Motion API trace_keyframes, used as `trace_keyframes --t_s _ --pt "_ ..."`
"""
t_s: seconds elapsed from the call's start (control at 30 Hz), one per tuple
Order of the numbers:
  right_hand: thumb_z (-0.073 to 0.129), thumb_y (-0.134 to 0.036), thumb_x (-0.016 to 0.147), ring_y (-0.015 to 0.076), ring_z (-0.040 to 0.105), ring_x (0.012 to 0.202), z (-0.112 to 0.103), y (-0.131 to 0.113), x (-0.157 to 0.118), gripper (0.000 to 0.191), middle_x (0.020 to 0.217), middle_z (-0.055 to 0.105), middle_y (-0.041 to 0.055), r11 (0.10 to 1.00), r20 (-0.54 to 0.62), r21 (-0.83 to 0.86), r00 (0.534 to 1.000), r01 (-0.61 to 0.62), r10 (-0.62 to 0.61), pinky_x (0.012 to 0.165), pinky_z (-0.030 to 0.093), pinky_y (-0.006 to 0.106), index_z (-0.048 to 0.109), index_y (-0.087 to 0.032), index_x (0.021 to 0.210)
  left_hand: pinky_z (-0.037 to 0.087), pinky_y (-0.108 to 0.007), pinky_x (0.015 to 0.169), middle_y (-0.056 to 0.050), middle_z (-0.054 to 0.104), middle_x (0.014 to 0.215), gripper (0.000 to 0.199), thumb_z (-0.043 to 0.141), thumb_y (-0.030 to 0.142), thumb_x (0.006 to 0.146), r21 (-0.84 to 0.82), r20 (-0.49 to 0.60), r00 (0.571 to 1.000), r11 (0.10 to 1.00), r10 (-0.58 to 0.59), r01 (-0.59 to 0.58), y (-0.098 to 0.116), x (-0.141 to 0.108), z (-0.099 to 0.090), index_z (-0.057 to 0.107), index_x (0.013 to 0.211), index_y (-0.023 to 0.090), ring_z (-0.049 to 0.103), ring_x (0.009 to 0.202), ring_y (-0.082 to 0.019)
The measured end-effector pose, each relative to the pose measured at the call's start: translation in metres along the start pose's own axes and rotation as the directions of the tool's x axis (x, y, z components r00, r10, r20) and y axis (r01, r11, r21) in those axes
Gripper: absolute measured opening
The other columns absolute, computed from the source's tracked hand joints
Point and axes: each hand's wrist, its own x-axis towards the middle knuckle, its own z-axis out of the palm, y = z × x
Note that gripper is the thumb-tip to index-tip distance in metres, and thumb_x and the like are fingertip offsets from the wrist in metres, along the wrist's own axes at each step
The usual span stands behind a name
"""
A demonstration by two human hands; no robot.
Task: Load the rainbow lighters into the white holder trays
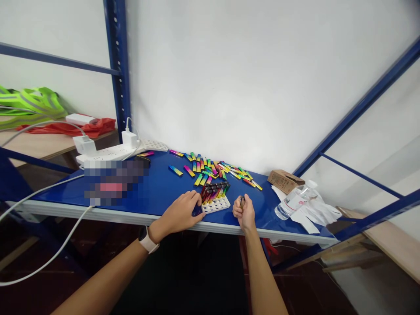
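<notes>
A white holed rack (218, 204) sits near the table's front edge. Upright in its rear rows stand several shiny rainbow-coloured lighters (215, 192) with dark tops; its front holes show bare. My left hand (182, 212), with a watch on the wrist, curls around the rack's left end, thumb at the front corner. To the right of the rack, my right hand (243, 211) is closed around a lighter (242, 201); only its dark top shows above the fingers. Behind the rack lies a loose spread of rainbow-coloured metallic lighter sleeves (201, 166).
A power strip (108, 154) with chargers and white cables lies at the left, near a blurred-out patch (114, 181). Another holed rack (155, 145) is behind. A water bottle (292, 203), cardboard box (285, 180) and white paper (306, 221) occupy the right end. Blue frame posts (118, 70) flank the table.
</notes>
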Motion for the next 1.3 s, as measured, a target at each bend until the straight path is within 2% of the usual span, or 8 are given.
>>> trace_keyframes --t_s 0.23,0.43,0.73,0.9,1.03,1.1,1.2,1.3 --pt "0.045 -0.058 0.089 0.0067 0.012 0.038 0.000 0.004 0.002 0.045 0.047 0.019 -0.0098 0.998 -0.019 -0.065 1.000 0.005 -0.006 0.038 0.012 0.019 0.039 -0.023 0.060 0.043 -0.038 0.083 -0.003 0.058 0.097 0.022 0.062 0.042 0.091 -0.020 -0.024 1.000 1.000 0.008 -0.008 0.000 -0.001 0.000 0.051 0.093 0.023 0.055 0.092 -0.023" --pt "0.044 -0.066 0.089 0.0063 0.013 0.039 -0.001 0.003 0.001 0.051 0.049 0.021 -0.0100 0.996 -0.045 -0.083 0.999 0.026 -0.030 0.038 0.014 0.019 0.040 -0.023 0.062 0.042 -0.038 0.083 -0.003 0.057 0.098 0.023 0.062 0.043 0.091 0.001 -0.001 1.000 1.000 0.000 0.000 0.000 0.000 0.001 0.050 0.094 0.023 0.055 0.092 -0.023" --pt "0.041 -0.061 0.093 0.0066 0.017 0.038 -0.002 0.007 0.001 0.046 0.048 0.023 -0.0101 0.989 -0.053 -0.139 0.997 0.054 -0.062 0.037 0.016 0.019 0.040 -0.023 0.066 0.042 -0.038 0.084 -0.003 0.057 0.098 0.022 0.062 0.042 0.092 0.001 -0.005 1.000 1.000 0.002 -0.002 0.000 0.000 0.001 0.049 0.094 0.023 0.055 0.094 -0.023" --pt "0.044 -0.068 0.095 0.0061 0.026 0.039 0.003 0.003 -0.004 0.047 0.054 0.037 -0.0097 0.965 -0.052 -0.223 0.987 0.135 -0.151 0.039 0.020 0.019 0.051 -0.022 0.088 0.042 -0.038 0.084 -0.003 0.058 0.098 0.022 0.061 0.042 0.092 -0.003 -0.008 1.000 1.000 0.004 -0.004 0.000 -0.001 0.001 0.050 0.094 0.023 0.055 0.093 -0.023" --pt "0.064 -0.057 0.090 0.0071 0.041 0.042 0.011 -0.006 -0.007 0.037 0.068 0.054 -0.0077 0.937 -0.033 -0.296 0.978 0.188 -0.207 0.040 0.030 0.020 0.048 -0.026 0.103 0.042 -0.038 0.083 -0.003 0.058 0.097 0.021 0.062 0.041 0.091 -0.012 -0.024 1.000 1.000 0.009 -0.009 -0.001 -0.001 0.001 0.051 0.093 0.023 0.056 0.093 -0.023" --pt "0.066 -0.052 0.090 0.0103 0.053 0.049 0.015 -0.013 -0.007 0.035 0.075 0.059 -0.0051 0.911 -0.014 -0.345 0.969 0.228 -0.248 0.045 0.039 0.023 0.048 -0.026 0.104 0.042 -0.038 0.083 -0.002 0.058 0.097 0.021 0.063 0.041 0.090 -0.017 -0.031 0.999 1.000 0.009 -0.010 -0.001 -0.001 0.002 0.051 0.093 0.024 0.056 0.092 -0.023" --pt "0.066 -0.047 0.091 0.0183 0.067 0.076 0.024 -0.024 -0.006 0.029 0.087 0.065 0.0016 0.810 0.054 -0.473 0.929 0.348 -0.367 0.068 0.054 0.030 0.055 -0.024 0.105 0.042 -0.038 0.083 -0.002 0.058 0.097 0.021 0.063 0.041 0.090 -0.012 -0.031 1.000 1.000 0.007 -0.007 0.000 0.000 0.002 0.051 0.093 0.024 0.056 0.092 -0.023" --pt "0.067 -0.041 0.091 0.0205 0.064 0.090 0.032 -0.034 -0.003 0.022 0.098 0.066 0.0055 0.631 0.156 -0.620 0.862 0.466 -0.483 0.082 0.052 0.033 0.065 -0.022 0.101 0.042 -0.038 0.083 -0.003 0.058 0.097 0.021 0.063 0.041 0.090 -0.001 -0.015 1.000 1.000 0.002 -0.002 0.000 0.000 0.002 0.051 0.093 0.024 0.056 0.094 -0.023"
